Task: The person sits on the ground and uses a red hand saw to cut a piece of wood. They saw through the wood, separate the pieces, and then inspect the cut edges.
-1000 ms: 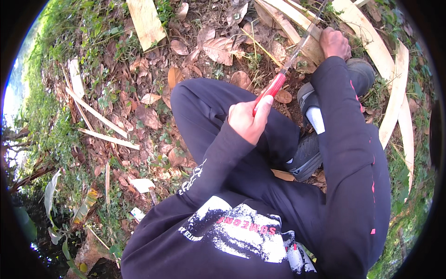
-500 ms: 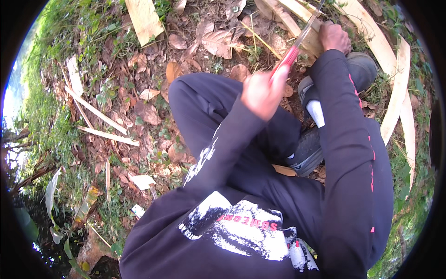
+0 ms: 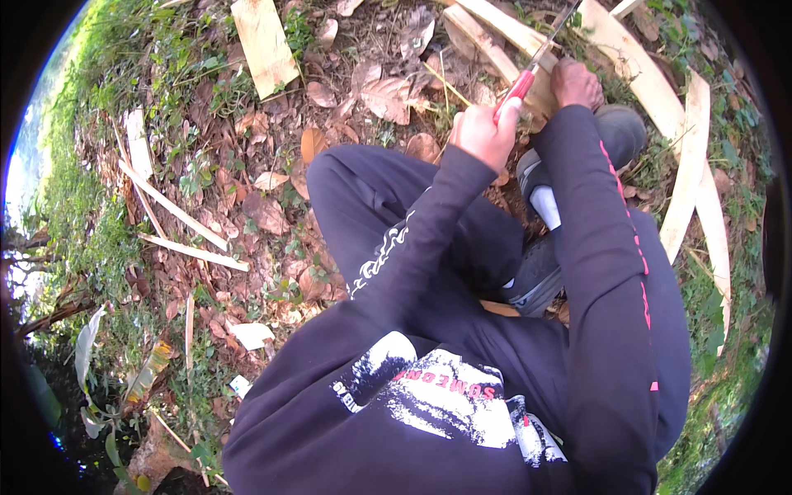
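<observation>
My left hand (image 3: 485,134) is closed round the red handle of a long-bladed tool (image 3: 516,91). Its thin metal blade slants up and right to the top edge; whether it is a saw or a knife, I cannot tell. Under the blade lies a pale strip of wood (image 3: 540,97), close to my shoe. My right hand (image 3: 577,83) is closed at the strip's right side, just beyond the dark shoe (image 3: 620,136), and seems to grip it. Its fingertips are partly hidden.
Long pale wood strips (image 3: 689,157) lie at the right, with more at the top. A flat board (image 3: 266,49) rests at the upper left, and thin slats (image 3: 173,202) lie at the left. Dry leaves (image 3: 386,99) and green plants cover the ground round my bent legs.
The left hand and tool, blurred before, are now sharp, and the handle sits slightly lower. The whole view has shifted a little. Both hands keep their holds.
</observation>
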`<action>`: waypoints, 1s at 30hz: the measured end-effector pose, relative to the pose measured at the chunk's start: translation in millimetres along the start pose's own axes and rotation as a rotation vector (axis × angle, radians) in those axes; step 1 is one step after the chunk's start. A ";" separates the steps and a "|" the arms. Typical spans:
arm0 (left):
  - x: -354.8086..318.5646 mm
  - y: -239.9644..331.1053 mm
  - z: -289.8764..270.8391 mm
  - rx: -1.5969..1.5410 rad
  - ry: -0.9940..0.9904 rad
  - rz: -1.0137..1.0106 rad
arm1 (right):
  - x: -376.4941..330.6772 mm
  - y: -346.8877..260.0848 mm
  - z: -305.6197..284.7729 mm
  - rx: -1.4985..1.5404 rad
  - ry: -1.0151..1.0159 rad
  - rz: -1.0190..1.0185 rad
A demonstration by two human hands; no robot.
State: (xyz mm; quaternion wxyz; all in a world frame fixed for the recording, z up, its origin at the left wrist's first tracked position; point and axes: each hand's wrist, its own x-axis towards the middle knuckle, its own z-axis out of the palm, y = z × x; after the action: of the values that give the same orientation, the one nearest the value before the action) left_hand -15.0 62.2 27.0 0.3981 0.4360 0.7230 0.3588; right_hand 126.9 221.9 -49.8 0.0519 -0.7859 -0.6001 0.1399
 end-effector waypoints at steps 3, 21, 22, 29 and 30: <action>-5.4 10.6 -7.7 0.040 0.004 0.032 | -1.0 -1.8 -16.5 0.011 0.035 -0.001; -200.5 -12.7 -173.1 -0.671 0.250 -0.098 | -96.6 45.0 -42.7 0.151 0.152 -0.533; -200.5 -11.7 -169.6 -0.700 0.243 -0.091 | -102.2 47.0 -43.0 0.130 0.160 -0.573; -204.2 -4.7 -156.7 -0.770 0.029 -0.093 | -98.3 53.7 -39.4 0.186 0.074 -0.599; -204.2 -1.3 -155.9 -0.734 0.012 -0.089 | -96.0 55.9 -36.7 0.196 0.099 -0.612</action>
State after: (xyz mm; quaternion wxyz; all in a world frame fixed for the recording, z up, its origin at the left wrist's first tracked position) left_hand -92.1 -152.1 145.9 0.5390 0.2303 0.5667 0.5790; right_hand 166.1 117.7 -13.5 0.1958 -0.5663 -0.7889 0.1366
